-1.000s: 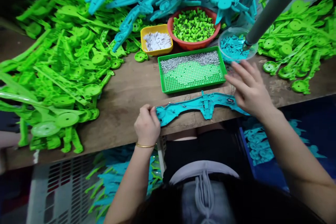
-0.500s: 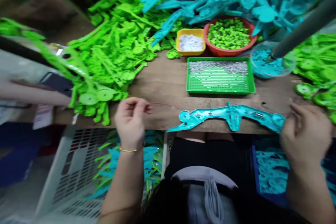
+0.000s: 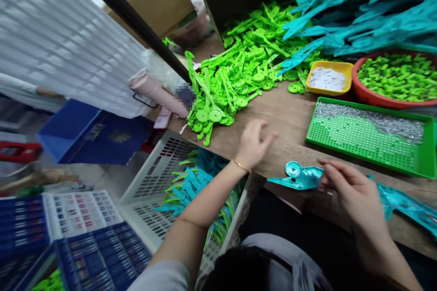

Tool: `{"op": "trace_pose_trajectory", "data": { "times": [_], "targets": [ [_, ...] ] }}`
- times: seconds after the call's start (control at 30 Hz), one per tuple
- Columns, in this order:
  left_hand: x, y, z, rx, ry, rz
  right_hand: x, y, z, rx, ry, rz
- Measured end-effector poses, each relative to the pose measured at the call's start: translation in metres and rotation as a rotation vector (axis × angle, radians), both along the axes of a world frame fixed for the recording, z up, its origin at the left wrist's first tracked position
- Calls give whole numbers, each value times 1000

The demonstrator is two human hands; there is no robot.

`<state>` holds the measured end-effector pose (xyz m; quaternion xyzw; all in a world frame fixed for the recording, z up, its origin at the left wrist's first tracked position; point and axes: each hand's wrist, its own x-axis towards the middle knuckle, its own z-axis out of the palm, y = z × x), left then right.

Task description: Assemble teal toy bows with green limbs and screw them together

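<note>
A long blue plastic bow-shaped part [image 3: 305, 181] lies along the front edge of the wooden table. Its middle is hidden by my right hand [image 3: 357, 191], whose thumb and fingers are pinched together just over it. What sits between those fingertips is too small to make out. My left hand [image 3: 254, 143], with a thin gold bracelet at the wrist, is over the tabletop left of the blue part. Its thumb and fingers are apart and nothing shows in them. Beyond it lies a pile of green plastic parts [image 3: 235, 86].
Behind my right hand stand a green tray [image 3: 362, 152] of small metal pins, a yellow dish [image 3: 348, 82] of white pieces and a red bowl [image 3: 362, 88] of green pieces. Blue parts [image 3: 368, 36] are heaped behind. A white crate [image 3: 146, 182] stands below the table's left edge.
The view has swung left. My right hand has come from the blue part's right end to its middle. My left hand has opened from a pinch; the thin thread near it no longer shows.
</note>
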<state>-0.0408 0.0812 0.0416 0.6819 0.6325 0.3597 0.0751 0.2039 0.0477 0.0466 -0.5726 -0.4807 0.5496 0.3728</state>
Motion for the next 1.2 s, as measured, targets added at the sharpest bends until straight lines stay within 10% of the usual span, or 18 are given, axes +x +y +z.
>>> {"op": "trace_pose_trajectory", "data": {
  "times": [0.13,0.43,0.6,0.87,1.2],
  "targets": [
    [-75,41,-12,-115,412,252,28,0,-6,106,-309,-278],
    [-138,56,27,-80,331,51,54,7,-42,310,-661,-8],
    [-95,27,47,304,5,-91,57,10,-49,384,-701,115],
    [33,-25,-29,283,178,-653,60,18,-43,400,-725,160],
    [46,-46,-25,-86,-11,-638,54,29,-39,386,-814,184]
  ]
}}
